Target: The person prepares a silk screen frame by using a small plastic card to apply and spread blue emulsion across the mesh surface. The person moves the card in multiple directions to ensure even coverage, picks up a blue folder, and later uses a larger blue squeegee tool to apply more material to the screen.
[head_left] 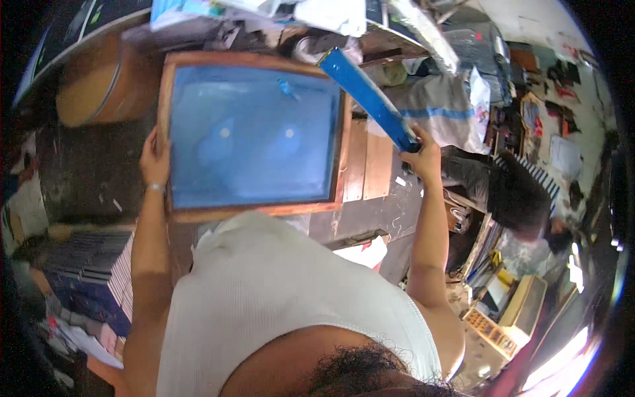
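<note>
In front of me is a wood-framed screen [254, 139], its rectangular panel smooth and blue. Two pale round spots and a small brighter blue streak show on that panel. My left hand [155, 162] is closed on the left side of the wooden frame, with a band round the wrist. To the right of the frame, my right hand [423, 155] grips the dark lower end of a long blue bar-shaped tool [367, 96]. The tool slants up and left, its far end overlapping the frame's upper right corner in this view.
A round brown container [89, 92] is at the far left. Stacked dark flat panels [89, 271] stand at lower left. Wooden boards [377, 165] lie right of the frame. White sacks [450, 109] are behind my right hand. Another person [526, 198] is bent over at the right.
</note>
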Demonstrator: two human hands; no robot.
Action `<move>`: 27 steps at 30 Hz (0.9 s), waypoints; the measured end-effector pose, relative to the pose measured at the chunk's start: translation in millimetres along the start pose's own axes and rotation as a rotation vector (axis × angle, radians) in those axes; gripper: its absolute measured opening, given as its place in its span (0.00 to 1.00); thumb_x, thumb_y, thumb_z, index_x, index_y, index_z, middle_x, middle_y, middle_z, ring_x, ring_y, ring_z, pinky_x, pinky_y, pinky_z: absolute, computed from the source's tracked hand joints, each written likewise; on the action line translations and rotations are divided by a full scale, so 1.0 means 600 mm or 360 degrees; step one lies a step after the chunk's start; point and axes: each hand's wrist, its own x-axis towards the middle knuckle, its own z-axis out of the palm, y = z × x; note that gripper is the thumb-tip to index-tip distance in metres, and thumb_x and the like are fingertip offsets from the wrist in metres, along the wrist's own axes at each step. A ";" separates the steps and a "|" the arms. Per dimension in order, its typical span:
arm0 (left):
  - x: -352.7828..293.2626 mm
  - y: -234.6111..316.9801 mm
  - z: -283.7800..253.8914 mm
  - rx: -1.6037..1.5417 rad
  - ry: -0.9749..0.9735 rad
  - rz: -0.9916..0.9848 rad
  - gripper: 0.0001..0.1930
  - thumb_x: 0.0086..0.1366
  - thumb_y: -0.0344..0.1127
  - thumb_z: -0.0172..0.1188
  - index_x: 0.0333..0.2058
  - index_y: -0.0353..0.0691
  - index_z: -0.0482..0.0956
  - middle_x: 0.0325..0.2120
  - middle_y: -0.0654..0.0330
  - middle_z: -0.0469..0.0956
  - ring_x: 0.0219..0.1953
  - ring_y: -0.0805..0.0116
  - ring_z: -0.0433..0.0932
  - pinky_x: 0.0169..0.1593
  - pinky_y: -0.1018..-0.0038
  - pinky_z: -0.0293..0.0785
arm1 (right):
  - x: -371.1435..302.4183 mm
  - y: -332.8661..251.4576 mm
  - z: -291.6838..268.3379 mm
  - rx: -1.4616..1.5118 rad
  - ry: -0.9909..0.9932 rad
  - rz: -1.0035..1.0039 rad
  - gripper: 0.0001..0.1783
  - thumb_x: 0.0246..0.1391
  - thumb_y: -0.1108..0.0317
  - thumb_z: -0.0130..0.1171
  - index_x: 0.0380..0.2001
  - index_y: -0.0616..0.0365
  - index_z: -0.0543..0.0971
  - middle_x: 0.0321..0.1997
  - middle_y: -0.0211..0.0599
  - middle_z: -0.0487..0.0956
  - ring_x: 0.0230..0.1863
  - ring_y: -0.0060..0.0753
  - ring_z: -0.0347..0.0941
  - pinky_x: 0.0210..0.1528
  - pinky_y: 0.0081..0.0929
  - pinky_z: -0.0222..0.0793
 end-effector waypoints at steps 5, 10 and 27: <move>0.002 0.027 -0.006 0.0070 -0.0024 -0.0070 0.26 0.63 0.32 0.62 0.60 0.34 0.67 0.55 0.50 0.73 0.58 0.60 0.71 0.60 0.67 0.67 | 0.030 0.045 -0.073 -0.0027 0.0008 0.0154 0.41 0.22 0.74 0.72 0.51 0.55 0.78 0.47 0.47 0.81 0.49 0.46 0.78 0.53 0.35 0.70; 0.011 0.034 -0.002 0.0030 -0.0067 -0.0077 0.26 0.64 0.31 0.61 0.60 0.35 0.67 0.57 0.51 0.71 0.59 0.59 0.70 0.60 0.66 0.66 | 0.116 0.125 -0.132 -0.0073 0.0135 0.0107 0.42 0.22 0.74 0.71 0.52 0.55 0.77 0.47 0.47 0.81 0.45 0.43 0.79 0.49 0.32 0.73; 0.016 0.032 -0.008 0.0151 -0.0004 -0.0077 0.26 0.64 0.32 0.61 0.60 0.34 0.66 0.57 0.51 0.70 0.58 0.60 0.70 0.60 0.67 0.67 | 0.478 0.195 -0.160 0.0260 -0.0023 0.0204 0.41 0.32 0.69 0.68 0.58 0.63 0.72 0.55 0.51 0.75 0.45 0.37 0.76 0.45 0.28 0.72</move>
